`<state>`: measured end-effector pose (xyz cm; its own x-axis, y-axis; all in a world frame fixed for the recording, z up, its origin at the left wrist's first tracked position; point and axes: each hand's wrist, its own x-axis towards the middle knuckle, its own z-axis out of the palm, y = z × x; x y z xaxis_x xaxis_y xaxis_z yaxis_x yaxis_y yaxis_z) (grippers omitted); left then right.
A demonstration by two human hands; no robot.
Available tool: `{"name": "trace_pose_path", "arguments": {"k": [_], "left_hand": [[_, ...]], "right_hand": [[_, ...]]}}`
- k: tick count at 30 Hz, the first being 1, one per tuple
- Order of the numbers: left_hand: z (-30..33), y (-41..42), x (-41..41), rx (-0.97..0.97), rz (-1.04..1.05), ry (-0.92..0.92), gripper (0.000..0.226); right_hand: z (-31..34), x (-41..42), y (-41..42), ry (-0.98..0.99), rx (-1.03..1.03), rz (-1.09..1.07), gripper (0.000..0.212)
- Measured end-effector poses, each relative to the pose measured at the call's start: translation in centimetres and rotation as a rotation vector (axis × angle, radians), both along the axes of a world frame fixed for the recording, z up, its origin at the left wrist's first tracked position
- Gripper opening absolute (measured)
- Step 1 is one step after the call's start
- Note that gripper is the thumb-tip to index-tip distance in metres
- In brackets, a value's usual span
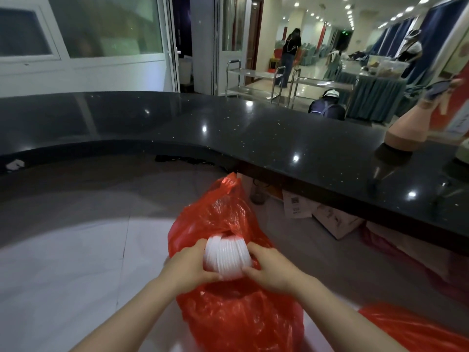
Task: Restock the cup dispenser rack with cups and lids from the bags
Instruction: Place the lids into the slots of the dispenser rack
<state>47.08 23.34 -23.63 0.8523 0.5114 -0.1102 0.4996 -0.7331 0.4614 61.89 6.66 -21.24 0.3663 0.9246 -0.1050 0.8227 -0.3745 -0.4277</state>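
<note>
Both my hands grip a white stack of lids just above the open mouth of the red bag on the floor: left hand curled round its left end, right hand round its right. Black bench curves across beyond; second red bag near right.
</note>
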Motion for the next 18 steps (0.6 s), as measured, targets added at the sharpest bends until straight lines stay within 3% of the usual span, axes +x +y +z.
{"name": "trace_pose_path", "arguments": {"k": [3,7,9,11,15,18], "left_hand": [[0.5,-0.2,0.5,0.027,0.017,-0.005,0.056],[1.8,-0.7,1.3,0.057,0.022,-0.107,0.032],[2.7,-1.0,1.4,0.037,0.04,-0.186,0.026],[3.5,-1.0,1.4,-0.1,0.086,-0.278,0.021],[5.4,-1.0,1.1,-0.292,0.107,-0.393,0.026],[7.3,-0.8,0.3,-0.315,0.058,-0.484,0.05]], "right_hand": [[-0.2,0.2,-0.2,-0.054,0.017,0.0,0.045],[0.2,-0.5,0.1,-0.109,0.182,-0.133,0.021],[0.6,-0.8,0.1,-0.042,0.249,-0.182,0.017],[1.2,-0.8,0.1,0.068,0.312,-0.219,0.017],[3.4,-0.8,-0.2,0.293,0.416,-0.256,0.019],[5.4,-1.3,0.0,0.454,0.517,-0.249,0.017]]}}
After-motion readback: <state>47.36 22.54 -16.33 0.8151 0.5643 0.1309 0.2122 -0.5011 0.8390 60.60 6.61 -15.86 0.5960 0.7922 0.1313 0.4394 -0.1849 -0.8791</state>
